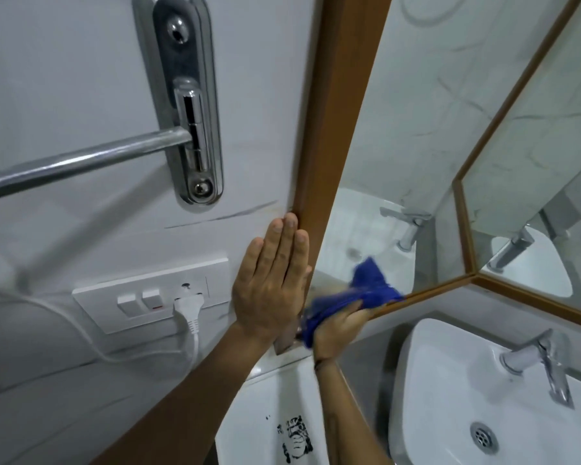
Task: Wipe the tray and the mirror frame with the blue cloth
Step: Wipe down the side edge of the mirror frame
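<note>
White tiles cover the bathroom wall point(81, 78), and a brown mirror frame point(336, 95) runs down beside them. The left hand point(272, 280) is open and flat, fingers together. It holds nothing and presses on the wall, with its fingertips touching the edge of the frame. The right hand point(341, 325) is closed around the blue cloth point(356, 297). The cloth is bunched up and sits at the bottom corner of the frame, where the side piece meets the bottom piece. It looks blurry, so it is likely moving.

To do this step well, the person should push the cloth right into the corner, because dirt hides there. Then they should slide it along the bottom piece in long, slow wipes. The flat hand can keep the body steady. The cloth should stay on the wood.

Counting now: one blue cloth, two hands, one towel bar point(81, 162), two switches point(138, 302), one white plug point(188, 305), one real sink point(450, 397) and one real tap point(544, 360). More taps show in the mirror glass. It is hard to tell which thing is the tray.
</note>
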Demonstrator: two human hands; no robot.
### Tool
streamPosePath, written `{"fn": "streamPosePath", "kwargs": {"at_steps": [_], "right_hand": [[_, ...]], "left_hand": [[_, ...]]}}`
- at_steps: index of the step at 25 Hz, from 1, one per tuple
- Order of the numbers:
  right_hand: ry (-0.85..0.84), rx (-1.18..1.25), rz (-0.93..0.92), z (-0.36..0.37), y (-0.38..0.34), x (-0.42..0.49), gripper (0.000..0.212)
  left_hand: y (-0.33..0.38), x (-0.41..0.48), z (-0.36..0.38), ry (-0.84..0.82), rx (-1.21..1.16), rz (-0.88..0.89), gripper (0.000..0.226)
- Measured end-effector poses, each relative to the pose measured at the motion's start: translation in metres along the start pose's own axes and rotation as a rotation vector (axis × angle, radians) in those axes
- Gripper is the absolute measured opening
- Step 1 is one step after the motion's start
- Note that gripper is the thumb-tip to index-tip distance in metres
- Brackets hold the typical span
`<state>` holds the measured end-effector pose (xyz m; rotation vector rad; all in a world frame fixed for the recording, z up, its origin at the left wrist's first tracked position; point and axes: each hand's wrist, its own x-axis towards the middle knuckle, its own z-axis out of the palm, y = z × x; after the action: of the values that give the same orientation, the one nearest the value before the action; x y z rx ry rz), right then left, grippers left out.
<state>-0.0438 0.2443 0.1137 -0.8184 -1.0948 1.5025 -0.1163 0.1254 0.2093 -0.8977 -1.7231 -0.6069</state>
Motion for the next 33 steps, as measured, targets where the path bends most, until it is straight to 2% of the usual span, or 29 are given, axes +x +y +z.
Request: {"fn": "streamPosePath", "kwargs": {"at_steps": [2,4,6,8,10,12,14,16,18,20,22,23,24,26,28,29,31,33], "right_hand": [[0.141,0.165,0.166,0.012,-0.012,0.020,0.044],[0.146,0.233,0.201,0.025,-0.012,-0.007,0.046],[0.148,0.183,0.132,0.029,-0.001,-0.038,0.035],[0.178,0.112,0.198,0.023,-0.003,-0.018,0.029],[0.210,0.162,0.363,0.020,-0.013,0.009,0.047],[0.185,0.178,0.304,0.024,-0.007,-0.001,0.048],[0.129,0.172,0.210,0.027,-0.008,-0.025,0.029],[0.176,0.203,0.217,0.021,-0.005,-0.006,0.030],[0.206,0.258,0.318,0.025,-0.010,0.001,0.042],[0.144,0.222,0.231,0.034,-0.017,-0.018,0.042],[0.116,0.305,0.110,0.034,-0.013,-0.022,0.043],[0.117,0.259,0.132,0.029,-0.007,-0.010,0.037],[0.123,0.207,0.246,0.030,-0.015,-0.005,0.036],[0.140,0.269,0.414,0.033,-0.018,-0.005,0.049],[0.130,0.341,0.310,0.036,-0.014,-0.024,0.059],[0.153,0.325,0.287,0.037,-0.012,-0.023,0.055],[0.169,0.231,0.333,0.029,-0.005,0.000,0.047],[0.224,0.196,0.394,0.022,-0.006,0.011,0.049]], "left_hand": [[0.000,-0.001,0.001,-0.012,0.002,0.013,0.070],[0.001,0.000,0.003,0.006,-0.015,0.011,0.069],[0.002,0.002,0.003,0.026,0.002,0.001,0.068],[0.003,0.004,0.003,0.019,0.000,0.001,0.069],[0.003,0.003,0.001,0.004,0.000,-0.002,0.069],[0.003,0.004,0.001,0.009,0.002,-0.002,0.069],[0.001,0.004,0.002,0.011,0.021,-0.001,0.069],[0.001,0.003,0.002,0.001,0.018,0.003,0.070],[0.004,0.002,0.002,0.001,0.008,0.010,0.070],[0.003,0.004,0.003,0.011,0.010,-0.005,0.069],[0.002,0.004,0.003,0.013,0.026,0.003,0.069],[0.002,0.004,0.003,0.011,0.030,0.010,0.070],[0.003,0.003,0.001,0.006,0.018,0.004,0.070],[0.005,0.004,0.000,0.005,0.000,-0.007,0.071],[0.004,0.004,-0.001,0.003,0.028,-0.002,0.070],[0.004,0.004,0.000,0.005,0.036,0.010,0.070],[0.003,0.004,-0.002,-0.006,0.010,-0.004,0.070],[0.003,0.003,0.000,-0.012,0.000,-0.014,0.069]]}}
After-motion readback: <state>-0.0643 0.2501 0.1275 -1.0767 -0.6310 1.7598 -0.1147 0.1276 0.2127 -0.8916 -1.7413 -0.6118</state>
